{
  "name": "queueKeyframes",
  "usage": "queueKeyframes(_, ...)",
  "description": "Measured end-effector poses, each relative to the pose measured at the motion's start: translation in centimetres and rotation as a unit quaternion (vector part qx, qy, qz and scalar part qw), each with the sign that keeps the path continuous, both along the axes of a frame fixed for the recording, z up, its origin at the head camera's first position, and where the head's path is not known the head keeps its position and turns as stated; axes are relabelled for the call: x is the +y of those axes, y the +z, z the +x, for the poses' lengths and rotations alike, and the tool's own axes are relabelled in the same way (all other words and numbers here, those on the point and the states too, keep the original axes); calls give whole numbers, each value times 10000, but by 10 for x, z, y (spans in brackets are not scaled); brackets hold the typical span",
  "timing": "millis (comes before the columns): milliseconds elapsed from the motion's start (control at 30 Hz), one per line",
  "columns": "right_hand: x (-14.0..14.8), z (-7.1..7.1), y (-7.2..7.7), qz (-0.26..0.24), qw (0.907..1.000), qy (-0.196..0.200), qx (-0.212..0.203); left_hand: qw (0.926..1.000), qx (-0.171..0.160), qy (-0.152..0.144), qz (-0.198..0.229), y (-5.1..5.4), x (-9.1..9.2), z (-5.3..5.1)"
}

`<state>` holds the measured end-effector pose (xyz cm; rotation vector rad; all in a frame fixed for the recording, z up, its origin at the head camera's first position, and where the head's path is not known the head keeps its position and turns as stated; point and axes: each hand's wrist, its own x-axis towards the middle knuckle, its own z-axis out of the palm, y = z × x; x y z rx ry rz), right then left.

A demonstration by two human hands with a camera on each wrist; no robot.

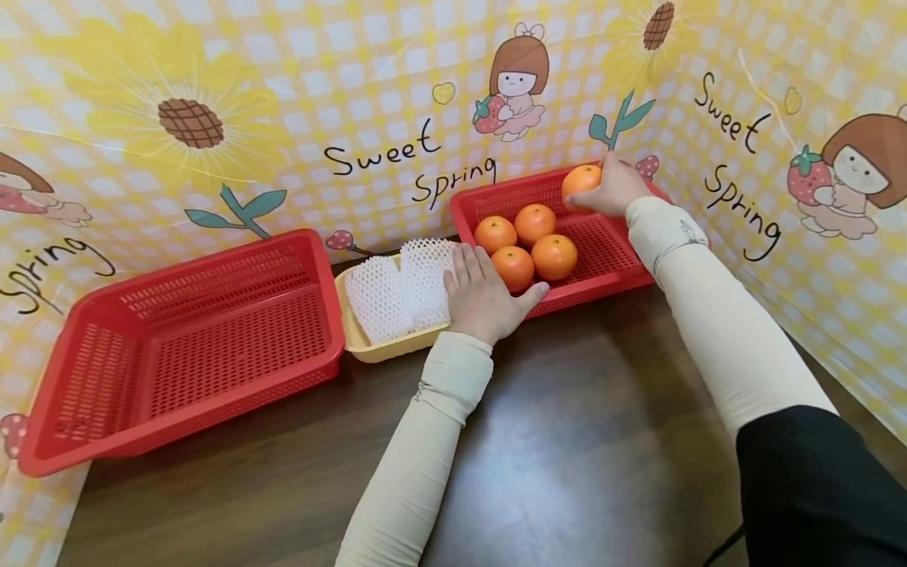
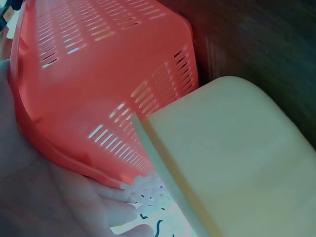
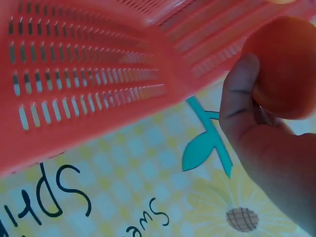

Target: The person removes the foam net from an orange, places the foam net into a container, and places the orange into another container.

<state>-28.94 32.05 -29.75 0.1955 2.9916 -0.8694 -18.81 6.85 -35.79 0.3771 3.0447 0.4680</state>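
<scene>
My right hand (image 1: 615, 187) grips an orange (image 1: 582, 183) over the back of the right red basket (image 1: 595, 285). In the right wrist view, the thumb lies against that orange (image 3: 289, 69). Several other oranges (image 1: 554, 257) sit together in the left part of this basket. My left hand (image 1: 485, 303) lies with outstretched fingers between the basket's left end and the yellow tray (image 1: 383, 351). Its fingertips reach the white foam net sleeves (image 1: 379, 299) in the tray. The left wrist view shows the palm beside the basket's rim (image 2: 74, 168).
Another red basket (image 1: 234, 339), with nothing in it, stands to the left of the tray. Behind and at the sides hangs a yellow checked cloth (image 1: 298, 87) with printed figures. Everything stands on a dark wooden table (image 1: 283, 465).
</scene>
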Motion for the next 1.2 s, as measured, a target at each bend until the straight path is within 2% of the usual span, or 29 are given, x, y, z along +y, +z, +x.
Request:
queueKeyframes(200,4,-22,-7,139,9983,-52,-567,10000,40,36,-78,1,4,3)
queueKeyframes(367,0,-26,-13,231,9928,-190,-1159,9999,29,43,-111,0,7,7)
queueKeyframes(467,1,-30,-18,291,9911,-197,-1285,9999,68,43,-114,1,9,10)
queueKeyframes(733,18,-42,-52,239,9872,-115,-1576,9999,96,28,-77,1,12,18)
queueKeyframes(867,21,-46,-62,234,9853,-174,-1683,9999,63,15,-114,2,11,20)
queueKeyframes(1000,17,-38,-55,-189,9815,-482,-1841,9999,69,55,-93,4,10,18)
queueKeyframes(1200,-3,4,-25,-643,9672,-1116,-2191,9999,88,52,22,-2,13,15)
